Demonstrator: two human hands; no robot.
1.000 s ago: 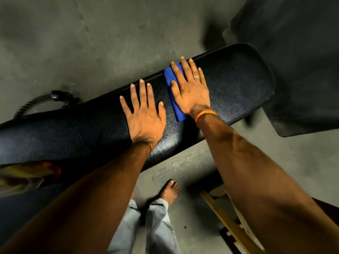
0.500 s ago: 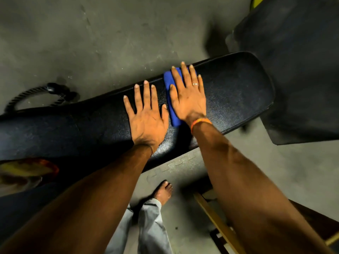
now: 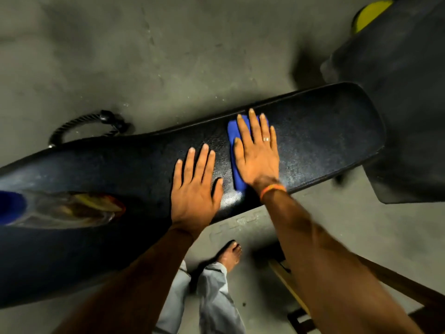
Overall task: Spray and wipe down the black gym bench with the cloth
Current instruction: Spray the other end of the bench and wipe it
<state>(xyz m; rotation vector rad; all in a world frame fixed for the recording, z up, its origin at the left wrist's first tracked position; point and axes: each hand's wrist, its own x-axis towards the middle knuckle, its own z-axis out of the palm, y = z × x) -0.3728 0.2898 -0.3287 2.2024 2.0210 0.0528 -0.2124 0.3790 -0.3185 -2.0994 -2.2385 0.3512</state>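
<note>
The black gym bench point(image 3: 325, 141) runs across the view from lower left to upper right, and its textured pad shines wetly in places. My right hand point(image 3: 256, 155) lies flat on a folded blue cloth point(image 3: 232, 131) and presses it onto the pad; the cloth shows along the thumb side and past the fingertips. My left hand point(image 3: 195, 186) rests flat on the bare pad just left of the cloth, with its fingers spread and nothing in it. A blurred clear spray bottle point(image 3: 67, 208) with a blue end lies on the bench at the far left.
A black rope handle point(image 3: 84, 124) lies on the concrete floor behind the bench. A dark padded object point(image 3: 397, 92) stands beyond the bench's right end, with something yellow point(image 3: 368, 13) behind it. My bare foot point(image 3: 230, 255) and a wooden frame point(image 3: 289, 280) are below.
The view has shifted, so the bench sits lower and more of the spray bottle shows at left. Both hands stay flat; the right hand and cloth have slid slightly along the pad.
</note>
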